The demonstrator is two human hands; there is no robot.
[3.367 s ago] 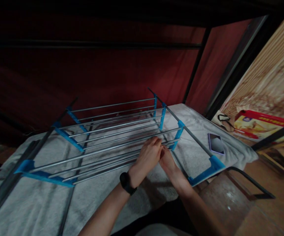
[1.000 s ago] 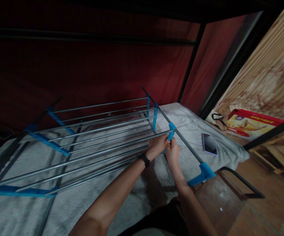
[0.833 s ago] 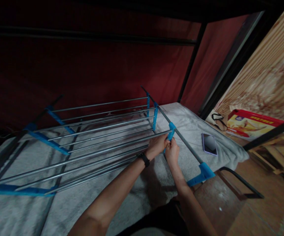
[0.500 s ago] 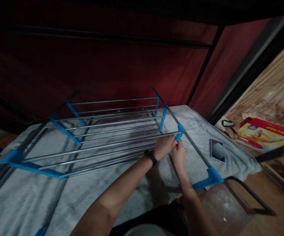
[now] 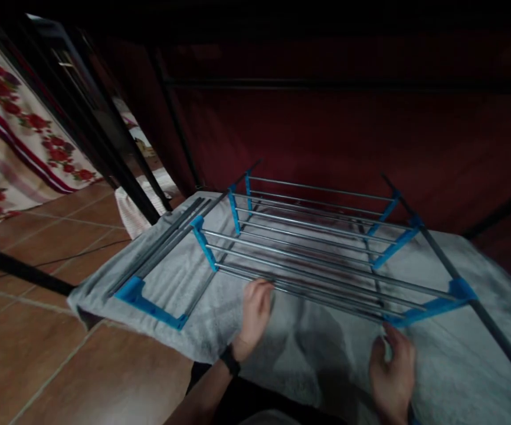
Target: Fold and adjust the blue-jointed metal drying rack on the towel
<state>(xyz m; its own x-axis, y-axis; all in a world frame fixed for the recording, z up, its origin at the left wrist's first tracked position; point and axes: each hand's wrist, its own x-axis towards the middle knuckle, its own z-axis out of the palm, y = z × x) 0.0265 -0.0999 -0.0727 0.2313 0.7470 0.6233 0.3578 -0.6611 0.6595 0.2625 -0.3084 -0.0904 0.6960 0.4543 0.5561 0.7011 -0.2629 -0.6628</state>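
Rack (image 5: 317, 248) on grey blanket (image 5: 184, 283), black bedposts (image 5: 105, 153) leftward.

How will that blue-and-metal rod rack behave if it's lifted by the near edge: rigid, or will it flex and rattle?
The rack is thin metal rods in blue plastic brackets, so it is probably light for its span. With joints only at the rod ends, it may twist or rattle. Lying flat on the grey towel, with the left hand by the rods, it likely drags rather than slides.

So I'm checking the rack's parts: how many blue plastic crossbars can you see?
7: four down the left side, three down the right. A fourth at the far right may be hidden in the dark.
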